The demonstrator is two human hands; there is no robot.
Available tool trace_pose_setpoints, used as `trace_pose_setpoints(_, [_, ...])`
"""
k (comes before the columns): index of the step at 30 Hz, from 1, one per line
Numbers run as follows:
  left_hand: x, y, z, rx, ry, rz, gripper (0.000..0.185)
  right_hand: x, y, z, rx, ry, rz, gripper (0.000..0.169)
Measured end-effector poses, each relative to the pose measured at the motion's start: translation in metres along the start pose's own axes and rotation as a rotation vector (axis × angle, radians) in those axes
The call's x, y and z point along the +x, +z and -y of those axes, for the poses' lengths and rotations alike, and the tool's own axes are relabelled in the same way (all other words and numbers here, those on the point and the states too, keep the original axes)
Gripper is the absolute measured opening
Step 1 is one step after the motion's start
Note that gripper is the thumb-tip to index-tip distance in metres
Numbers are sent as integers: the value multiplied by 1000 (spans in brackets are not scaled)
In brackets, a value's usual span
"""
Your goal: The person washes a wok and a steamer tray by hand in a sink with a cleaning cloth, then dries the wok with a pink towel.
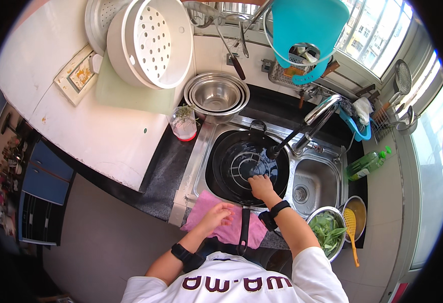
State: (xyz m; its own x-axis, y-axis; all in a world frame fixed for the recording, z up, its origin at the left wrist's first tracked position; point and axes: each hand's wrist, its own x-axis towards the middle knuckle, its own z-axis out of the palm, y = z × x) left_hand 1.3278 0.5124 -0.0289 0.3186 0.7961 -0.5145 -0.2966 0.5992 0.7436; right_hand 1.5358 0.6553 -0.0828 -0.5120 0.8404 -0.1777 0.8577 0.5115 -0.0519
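Note:
A black frying pan (221, 178) with a long handle (245, 227) lies in the large sink basin, water pooled inside it. Light ring-shaped lines show in the water; whether they are a rack or a reflection I cannot tell. My right hand (261, 186) reaches over the pan's near side with fingers bent down at the water, fingertips partly hidden. My left hand (218, 217) hovers loosely over a pink cloth (202, 206) on the sink's front edge, left of the handle, holding nothing. The faucet's black spout (274, 152) points into the pan.
Right of the pan is a small steel basin (314, 174). A bowl of green leaves (325, 231) and a yellow slotted spoon (351, 223) sit at the near right. Nested steel bowls (217, 94), a plastic jar (183, 125) and a green soap bottle (368, 164) border the sink.

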Motion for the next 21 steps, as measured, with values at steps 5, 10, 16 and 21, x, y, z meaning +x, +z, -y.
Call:
trace_pose_setpoints(5, [-7, -8, 13, -5, -62, 24, 29, -13, -43, -2, 347, -42, 129, 39])
trace_pose_setpoints(10, [-10, -5, 20, 16, -91, 58, 27, -24, -87, 3, 800, -61, -19, 44])
trace_pose_setpoints(16, [-3, -7, 23, 10, 3, 97, 29, -34, -104, 17, 1016, -25, -85, 44])
trace_pose_setpoints(21, [15, 13, -15, 47, 302, 37, 41, -41, -108, 29, 966, -28, -156, 45])
